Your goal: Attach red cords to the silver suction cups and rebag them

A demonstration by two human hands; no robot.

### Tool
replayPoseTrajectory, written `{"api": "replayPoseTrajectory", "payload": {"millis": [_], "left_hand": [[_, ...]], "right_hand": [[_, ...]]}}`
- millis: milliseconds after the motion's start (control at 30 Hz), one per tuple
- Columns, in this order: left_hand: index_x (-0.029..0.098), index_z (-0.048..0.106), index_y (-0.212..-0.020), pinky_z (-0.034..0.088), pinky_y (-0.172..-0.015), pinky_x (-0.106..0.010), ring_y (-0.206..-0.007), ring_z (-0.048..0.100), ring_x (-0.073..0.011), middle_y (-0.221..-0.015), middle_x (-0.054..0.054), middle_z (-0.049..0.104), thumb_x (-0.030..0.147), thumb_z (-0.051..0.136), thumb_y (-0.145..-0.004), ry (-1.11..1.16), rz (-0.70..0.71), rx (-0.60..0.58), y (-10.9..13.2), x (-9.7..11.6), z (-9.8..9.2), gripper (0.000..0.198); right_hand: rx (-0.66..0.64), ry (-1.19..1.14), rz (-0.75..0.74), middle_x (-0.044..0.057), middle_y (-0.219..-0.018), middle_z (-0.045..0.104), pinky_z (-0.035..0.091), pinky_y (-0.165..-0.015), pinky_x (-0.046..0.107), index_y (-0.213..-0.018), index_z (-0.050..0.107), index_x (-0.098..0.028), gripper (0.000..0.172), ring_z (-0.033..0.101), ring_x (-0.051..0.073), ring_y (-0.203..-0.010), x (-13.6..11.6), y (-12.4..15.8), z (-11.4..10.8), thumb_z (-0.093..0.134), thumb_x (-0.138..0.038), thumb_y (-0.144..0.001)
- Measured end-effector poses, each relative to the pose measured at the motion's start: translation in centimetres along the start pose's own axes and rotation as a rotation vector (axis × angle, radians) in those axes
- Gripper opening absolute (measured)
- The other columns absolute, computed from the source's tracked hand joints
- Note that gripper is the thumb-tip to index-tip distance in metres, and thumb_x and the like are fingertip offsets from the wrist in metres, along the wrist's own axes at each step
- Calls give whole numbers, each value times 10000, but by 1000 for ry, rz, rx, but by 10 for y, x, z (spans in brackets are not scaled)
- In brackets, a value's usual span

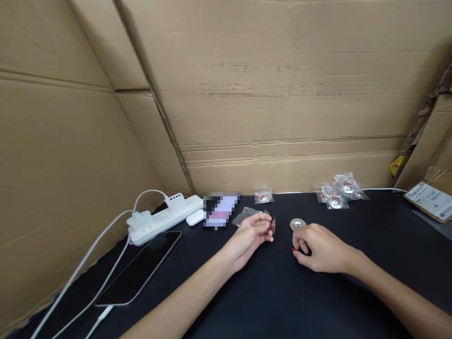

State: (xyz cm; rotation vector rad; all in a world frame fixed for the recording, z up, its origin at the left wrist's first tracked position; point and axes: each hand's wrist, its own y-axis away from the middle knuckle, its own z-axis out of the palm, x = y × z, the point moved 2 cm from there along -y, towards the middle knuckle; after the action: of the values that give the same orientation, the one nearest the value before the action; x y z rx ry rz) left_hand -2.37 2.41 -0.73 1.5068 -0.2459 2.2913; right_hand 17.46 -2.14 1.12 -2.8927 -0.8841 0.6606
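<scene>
My left hand [247, 242] is closed on a thin round disc [274, 226], seen nearly edge-on, with a small red part at its near face. Just behind that hand lies a crumpled clear plastic bag [243, 214]. To the right, a flat silver disc [297, 223] with a hole at its centre rests on the black table. My right hand [318, 248] is beside this disc, its fingertips overlapping the near edge. Between its thumb and finger shows a small red piece [294, 250], too small to name.
Bagged silver discs with red parts [335, 201] lie at the back right, and another bag [264, 194] near the cardboard wall [282, 108]. On the left are a white power strip [165, 219], cables, a tablet [141, 268] and a blurred-out item [221, 211]. A labelled parcel [429, 200] sits far right.
</scene>
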Motion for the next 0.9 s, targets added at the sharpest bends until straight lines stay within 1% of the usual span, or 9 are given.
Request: {"api": "replayPoseTrajectory", "payload": {"millis": [133,267,400,500,567,667,733,800,900], "left_hand": [[138,633,-878,488,-720,-311,-725,562,-148,-768,-26,600,109,713,-735,-39,8,-45,0,0,0,166],[147,642,-870,475,-736,-285,-727,561,-141,-746,-13,597,146,721,-735,-145,40,-29,4,5,6,157],[149,632,-836,471,-732,-258,-727,576,-135,-752,-17,617,135,717,-726,-216,65,-7,8,9,10,140],[149,631,-851,497,-741,-272,-752,601,-147,-784,-26,634,121,725,-712,-203,31,14,9,6,10,170],[149,634,-860,517,-738,-289,-746,612,-152,-802,-29,641,121,736,-707,-200,11,30,8,4,10,185],[144,634,-875,545,-748,-333,-781,637,-181,-861,-54,661,109,735,-713,-168,-18,37,6,2,10,194],[139,631,-881,552,-785,-365,-816,654,-203,-878,-71,674,82,712,-727,-109,-45,45,5,1,9,183],[129,627,-879,544,-839,-379,-837,665,-208,-875,-83,683,39,675,-741,-27,-71,51,4,1,8,172],[110,621,-896,533,-876,-371,-841,673,-202,-894,-104,687,-5,603,-769,129,-105,45,2,2,7,173]], "right_hand": [[7,-48,-15,-48,-591,560,354,-569,227,-719,561,-195,106,497,95,-542,5,-2,3,550,-124,-797],[72,-278,46,-43,-585,559,367,-505,206,-738,526,-189,96,510,91,-512,10,-5,2,525,-115,-798],[115,-651,222,28,-727,677,427,-423,208,-797,506,-186,57,590,113,-484,26,-11,2,510,-220,-843],[176,-824,295,37,-694,684,419,-364,216,-823,482,-188,158,572,119,-414,41,-15,0,520,-336,-862],[287,-786,273,6,-642,648,415,-389,214,-847,500,-184,169,549,110,-422,51,-17,-3,551,-345,-851],[432,-535,205,-24,-619,583,430,-498,233,-876,568,-187,77,550,120,-518,59,-17,-5,534,-253,-855],[453,-340,164,-5,-666,588,426,-562,255,-851,619,-192,150,556,137,-592,60,-16,-2,473,-207,-883],[450,-196,141,16,-723,602,414,-588,272,-849,656,-193,222,544,146,-615,58,-16,2,441,-198,-905],[447,-82,155,25,-753,594,416,-606,284,-934,674,-182,194,534,154,-615,53,-17,6,489,-230,-900]]}}
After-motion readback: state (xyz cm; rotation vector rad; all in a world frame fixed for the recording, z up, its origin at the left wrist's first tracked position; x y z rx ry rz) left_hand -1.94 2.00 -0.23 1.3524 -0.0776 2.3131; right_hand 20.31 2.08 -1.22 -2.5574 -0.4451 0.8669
